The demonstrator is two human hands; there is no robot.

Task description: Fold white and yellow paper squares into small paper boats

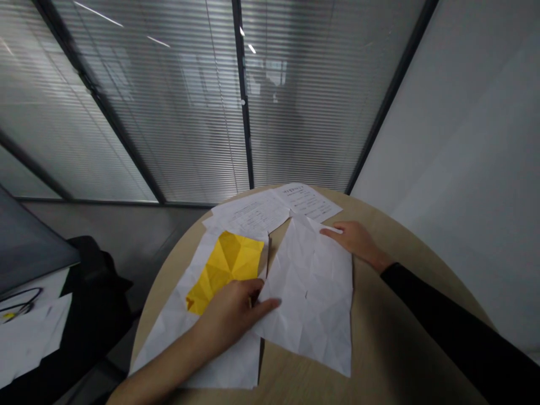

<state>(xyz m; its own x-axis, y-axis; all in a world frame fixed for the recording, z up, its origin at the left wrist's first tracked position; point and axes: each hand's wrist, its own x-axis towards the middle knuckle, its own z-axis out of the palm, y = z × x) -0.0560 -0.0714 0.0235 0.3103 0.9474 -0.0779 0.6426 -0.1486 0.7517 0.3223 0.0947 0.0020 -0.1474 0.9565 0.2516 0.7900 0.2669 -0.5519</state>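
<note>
My left hand (230, 315) lies at the left edge of a creased white paper sheet (310, 295), its fingers pinching that edge. My right hand (354, 239) grips the same sheet at its upper right edge. The sheet shows a dense pattern of fold lines. Beneath my left wrist is a second creased white sheet (219, 349), with a yellow folded paper piece (225, 270) lying on it. Printed paper pages (272, 207) lie at the far side of the round wooden table (392, 337), just beyond both sheets.
A glass partition with slatted blinds (169, 112) stands behind the table, and a grey wall (455, 140) rises on the right. To the left are a dark bag (95, 292), a grey screen (29, 242) and loose papers (29, 337).
</note>
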